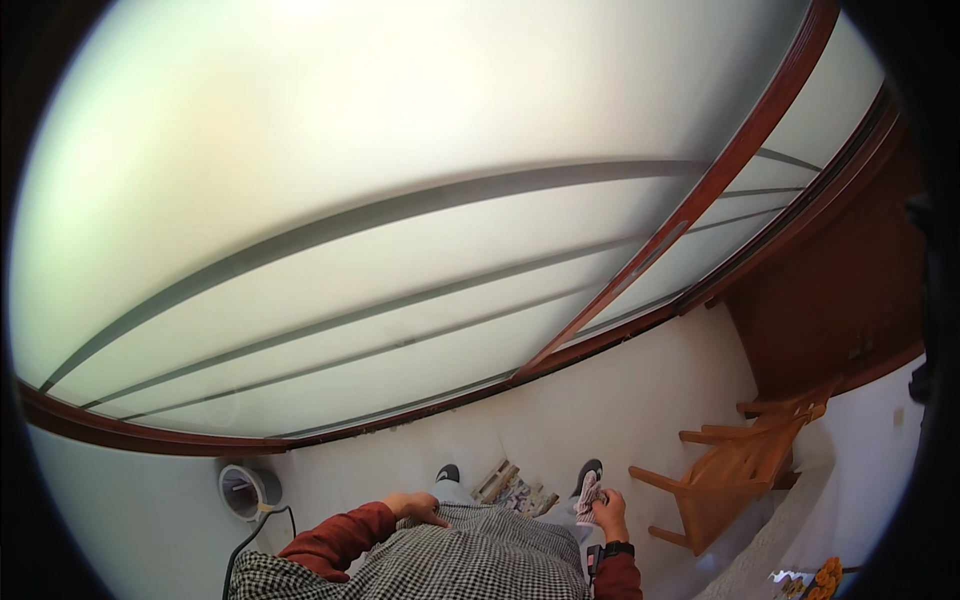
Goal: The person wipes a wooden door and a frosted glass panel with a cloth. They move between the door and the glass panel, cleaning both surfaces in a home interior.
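Note:
A crumpled pink-and-white striped cloth (588, 501) hangs from the fingers of my right hand (611, 513), above my right shoe. There is a black band on that wrist. My left hand (411, 507) lies against the front of a black-and-white checked apron (480, 551) at waist height. Its thumb shows on the fabric; the other fingers are partly hidden, and I cannot tell if they pinch it. Large frosted glass panels (420, 292) with grey horizontal bars rise before me.
A reddish-brown wooden frame (697, 206) borders the panels. On the floor between my feet lie pale wooden slats (495, 480) and a patterned cloth (525, 497). A round bin (251, 491) stands left, a wooden chair (724, 480) right. Orange flowers (826, 577) appear lower right.

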`<action>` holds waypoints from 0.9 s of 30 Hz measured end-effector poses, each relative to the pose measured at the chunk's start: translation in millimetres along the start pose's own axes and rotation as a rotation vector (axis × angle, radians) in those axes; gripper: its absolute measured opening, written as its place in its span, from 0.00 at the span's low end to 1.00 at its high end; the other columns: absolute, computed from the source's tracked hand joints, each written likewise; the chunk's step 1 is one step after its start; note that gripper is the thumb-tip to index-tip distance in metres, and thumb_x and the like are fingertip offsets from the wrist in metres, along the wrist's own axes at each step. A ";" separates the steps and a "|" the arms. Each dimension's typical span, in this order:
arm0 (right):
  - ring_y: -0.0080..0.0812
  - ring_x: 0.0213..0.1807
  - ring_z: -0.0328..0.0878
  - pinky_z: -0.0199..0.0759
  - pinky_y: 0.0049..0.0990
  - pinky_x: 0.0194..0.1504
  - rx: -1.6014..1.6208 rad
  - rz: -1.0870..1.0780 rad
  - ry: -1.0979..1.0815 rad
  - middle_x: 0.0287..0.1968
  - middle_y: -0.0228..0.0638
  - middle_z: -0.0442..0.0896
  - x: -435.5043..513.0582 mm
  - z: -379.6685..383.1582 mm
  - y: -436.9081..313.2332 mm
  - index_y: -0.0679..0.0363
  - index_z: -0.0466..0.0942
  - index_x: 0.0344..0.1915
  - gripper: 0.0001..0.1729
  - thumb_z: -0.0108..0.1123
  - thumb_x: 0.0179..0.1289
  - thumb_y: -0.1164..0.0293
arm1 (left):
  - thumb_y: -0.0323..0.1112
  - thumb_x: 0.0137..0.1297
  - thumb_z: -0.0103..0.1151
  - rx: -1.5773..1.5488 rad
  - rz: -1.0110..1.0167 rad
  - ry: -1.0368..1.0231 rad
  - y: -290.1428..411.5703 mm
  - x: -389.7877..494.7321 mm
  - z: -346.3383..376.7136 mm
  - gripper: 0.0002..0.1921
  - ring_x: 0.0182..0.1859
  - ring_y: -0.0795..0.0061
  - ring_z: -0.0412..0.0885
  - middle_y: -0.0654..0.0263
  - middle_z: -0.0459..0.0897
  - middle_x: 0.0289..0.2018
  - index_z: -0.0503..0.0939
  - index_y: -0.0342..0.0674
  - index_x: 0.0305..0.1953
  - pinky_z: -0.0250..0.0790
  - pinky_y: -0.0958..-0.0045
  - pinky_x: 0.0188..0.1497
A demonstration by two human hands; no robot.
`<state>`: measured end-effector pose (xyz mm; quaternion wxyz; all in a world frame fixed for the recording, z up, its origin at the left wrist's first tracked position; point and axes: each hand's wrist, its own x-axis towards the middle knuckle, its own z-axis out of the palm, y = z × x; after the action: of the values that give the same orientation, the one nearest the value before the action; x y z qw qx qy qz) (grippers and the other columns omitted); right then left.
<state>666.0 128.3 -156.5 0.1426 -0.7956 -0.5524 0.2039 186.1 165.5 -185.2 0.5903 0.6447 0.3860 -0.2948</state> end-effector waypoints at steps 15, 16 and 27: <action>0.38 0.51 0.85 0.84 0.43 0.50 0.755 0.477 -1.393 0.53 0.40 0.85 258.3 -5.6 -51.3 0.65 0.78 0.59 0.21 0.46 0.77 0.64 | 0.60 0.50 0.70 -0.476 -0.206 0.532 119.2 56.5 18.7 0.40 0.55 0.49 0.82 0.46 0.84 0.53 0.79 0.36 0.58 0.73 0.56 0.58; 0.38 0.51 0.85 0.84 0.42 0.50 0.616 0.411 -1.410 0.53 0.40 0.85 258.3 -2.2 -51.0 0.65 0.77 0.59 0.21 0.46 0.77 0.64 | 0.57 0.49 0.71 -0.481 -0.252 0.579 129.4 53.9 23.3 0.38 0.55 0.50 0.82 0.47 0.84 0.53 0.80 0.37 0.58 0.74 0.56 0.57; 0.31 0.42 0.80 0.75 0.30 0.44 0.016 -0.576 -1.474 0.43 0.38 0.84 247.4 3.7 -65.5 0.64 0.81 0.46 0.12 0.52 0.70 0.70 | 0.36 0.53 0.68 -0.936 0.038 0.562 173.4 16.7 83.0 0.25 0.49 0.52 0.84 0.51 0.87 0.48 0.82 0.37 0.55 0.73 0.59 0.53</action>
<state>686.3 383.0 -171.3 -0.2072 -0.2801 -0.6871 0.6376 347.9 85.0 -117.3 0.6933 0.3740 0.6073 0.1028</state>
